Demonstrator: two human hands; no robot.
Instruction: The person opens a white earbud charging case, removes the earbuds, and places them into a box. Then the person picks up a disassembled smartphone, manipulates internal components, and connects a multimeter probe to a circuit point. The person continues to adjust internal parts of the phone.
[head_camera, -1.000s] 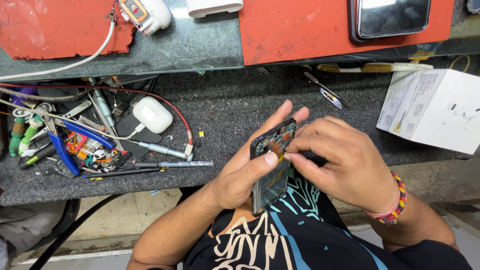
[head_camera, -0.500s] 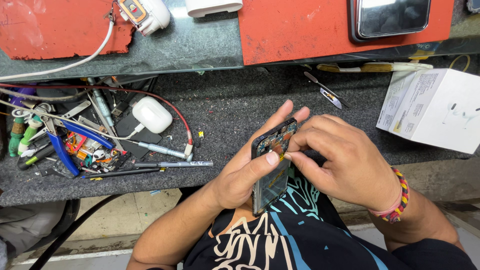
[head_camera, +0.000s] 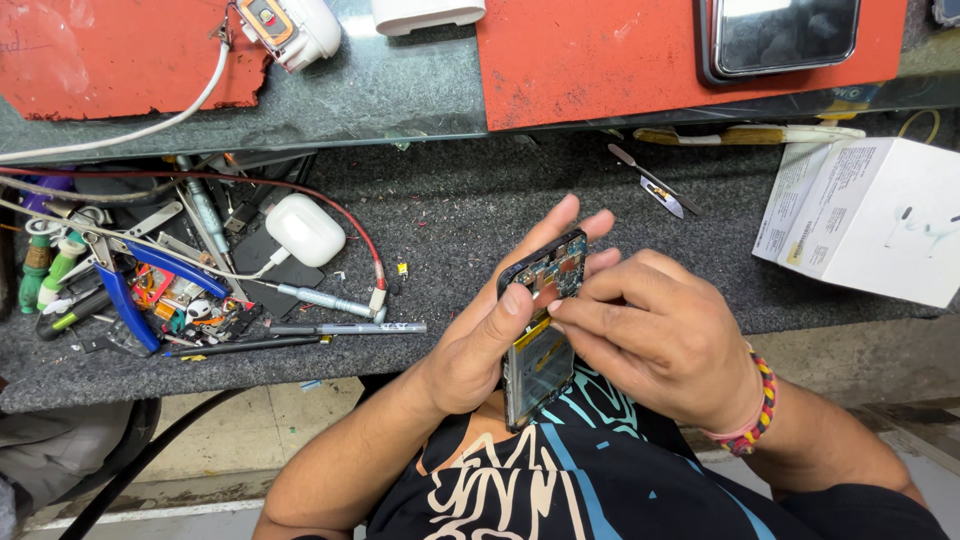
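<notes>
A white box (head_camera: 880, 220), blue pliers (head_camera: 130, 290) and a white earbud case (head_camera: 305, 228) lie about.

A black phone (head_camera: 540, 330) with a yellow strip is showing over a black shirt (head_camera: 560, 490) patterned in cream and blue, a red, yellow and green beaded bracelet (head_camera: 752, 410) is circling the wrist, and red mats (head_camera: 590, 60) are lying beside a white box (head_camera: 880, 220).

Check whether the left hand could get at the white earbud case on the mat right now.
Probably not straight away: the left hand is cradling the opened phone. The white earbud case lies uncovered on the mat, apart from the tool pile, so the way is otherwise free.
</notes>
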